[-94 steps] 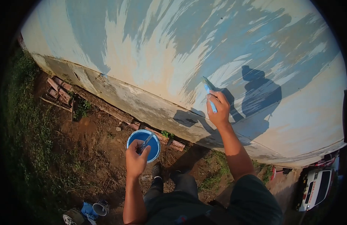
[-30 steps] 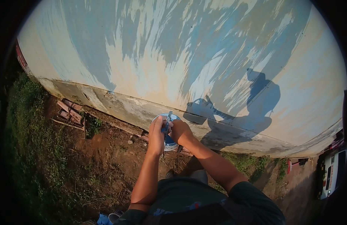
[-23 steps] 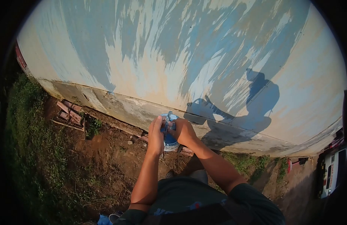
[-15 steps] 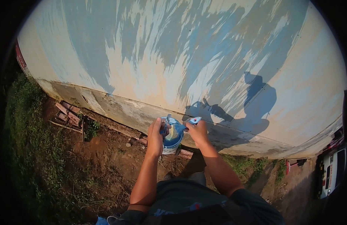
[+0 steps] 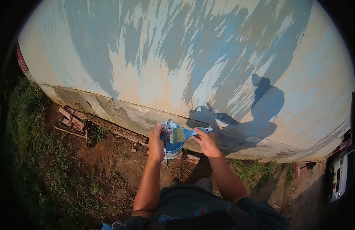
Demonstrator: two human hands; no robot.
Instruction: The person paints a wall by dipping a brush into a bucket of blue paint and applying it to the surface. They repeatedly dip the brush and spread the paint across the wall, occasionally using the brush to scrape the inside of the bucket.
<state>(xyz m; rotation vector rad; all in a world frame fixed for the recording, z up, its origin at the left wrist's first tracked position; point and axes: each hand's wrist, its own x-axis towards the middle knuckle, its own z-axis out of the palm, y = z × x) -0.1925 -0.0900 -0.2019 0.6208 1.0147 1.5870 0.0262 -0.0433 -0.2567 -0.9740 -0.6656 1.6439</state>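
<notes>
My left hand [image 5: 157, 143] is wrapped round the near-left rim of a small paint bucket [image 5: 173, 155], by a greyish strip that stands up at its edge. Blue paint coats the inside of the bucket. In my right hand [image 5: 207, 143] is a wide paintbrush [image 5: 189, 133], pinched by its blue-and-white handle. Its pale, yellowish bristles point left and overlap the bucket's mouth. Ahead rises a wall [image 5: 146, 76] streaked with uneven blue-grey strokes over a cream surface; shadows of my body and hands fall on its right part.
Broken bricks [image 5: 72, 119] and a long timber [image 5: 116, 132] lie along the wall's foot at left. Another brick [image 5: 191, 158] sits beneath the bucket. Grass [image 5: 35, 153] covers the left ground, and a white vehicle [image 5: 343, 174] stands at far right.
The brush has turned flatter and lower, its bristles now showing more broadly over the bucket. My right hand has shifted slightly right and down; my left hand keeps its grip.
</notes>
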